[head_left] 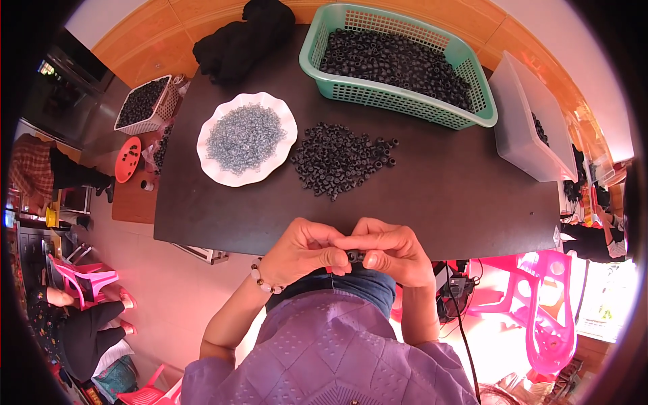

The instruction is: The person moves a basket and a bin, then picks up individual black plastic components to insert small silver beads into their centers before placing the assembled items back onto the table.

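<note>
Close to the table's near edge, my left hand [309,252] and my right hand [393,252] meet with their fingertips together. Between the thumbs shows a small black ring-shaped part [356,256], pinched from both sides; whether it is one piece or two I cannot tell. Farther off on the dark table [432,182] lies a loose pile of black ring-shaped parts [337,158]. Left of that pile, a white scalloped plate [223,175] bears a heap of small clear pieces [246,137]. Beads circle my left wrist as a bracelet [260,277].
A green basket [398,94] full of black parts stands at the back, a translucent bin [533,145] to its right. Black cloth [246,40] lies back left. A white basket [162,115] and red plate [127,159] are farther left. Two other people are at the left; a pink chair [540,310] is right.
</note>
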Demonstrator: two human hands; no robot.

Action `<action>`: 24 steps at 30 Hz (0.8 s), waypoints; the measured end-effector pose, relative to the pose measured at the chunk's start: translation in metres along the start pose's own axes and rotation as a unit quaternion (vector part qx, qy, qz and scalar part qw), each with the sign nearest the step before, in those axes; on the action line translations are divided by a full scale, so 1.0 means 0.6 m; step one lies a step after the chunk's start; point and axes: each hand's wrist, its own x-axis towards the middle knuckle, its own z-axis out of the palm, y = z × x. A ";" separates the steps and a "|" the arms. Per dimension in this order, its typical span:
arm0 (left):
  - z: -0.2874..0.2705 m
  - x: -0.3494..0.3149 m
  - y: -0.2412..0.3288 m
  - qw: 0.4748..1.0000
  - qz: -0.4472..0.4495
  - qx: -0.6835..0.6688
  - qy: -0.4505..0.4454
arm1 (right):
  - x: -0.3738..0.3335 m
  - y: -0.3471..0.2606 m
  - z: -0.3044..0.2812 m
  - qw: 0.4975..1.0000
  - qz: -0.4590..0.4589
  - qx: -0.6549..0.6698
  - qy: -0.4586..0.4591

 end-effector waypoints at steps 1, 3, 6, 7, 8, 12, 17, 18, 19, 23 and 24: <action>0.001 -0.001 -0.001 1.000 0.000 0.000 0.000 | 0.000 0.000 0.001 1.000 0.000 0.000 -0.001; 0.005 -0.002 -0.003 0.999 -0.018 -0.028 0.018 | -0.001 -0.003 0.004 1.000 0.003 0.023 0.016; 0.005 -0.002 -0.009 0.999 -0.008 -0.029 0.018 | 0.001 -0.002 0.025 0.996 -0.015 0.023 0.089; 0.007 -0.002 -0.010 0.999 -0.008 -0.029 0.018 | 0.002 0.000 0.028 0.996 -0.015 0.022 0.089; 0.009 -0.002 -0.010 0.999 -0.002 -0.042 0.021 | 0.002 0.002 0.030 0.994 -0.026 0.025 0.102; 0.022 -0.002 -0.006 0.997 0.009 -0.057 0.059 | 0.005 0.004 0.041 0.987 -0.052 0.006 0.153; 0.029 -0.010 -0.005 0.997 0.018 -0.055 0.054 | 0.002 0.021 0.036 0.974 -0.129 -0.088 0.164; 0.031 -0.012 -0.004 0.997 0.013 -0.049 0.054 | 0.001 0.023 0.034 0.964 -0.162 -0.143 0.157; 0.032 -0.014 -0.003 0.997 0.013 -0.050 0.055 | 0.000 0.022 0.035 0.964 -0.161 -0.143 0.157; 0.034 -0.016 -0.008 0.994 0.016 -0.102 0.048 | -0.003 0.020 0.051 0.955 -0.161 -0.101 0.230; 0.034 -0.015 -0.011 0.993 0.020 -0.109 0.047 | -0.004 0.020 0.054 0.947 -0.157 -0.059 0.272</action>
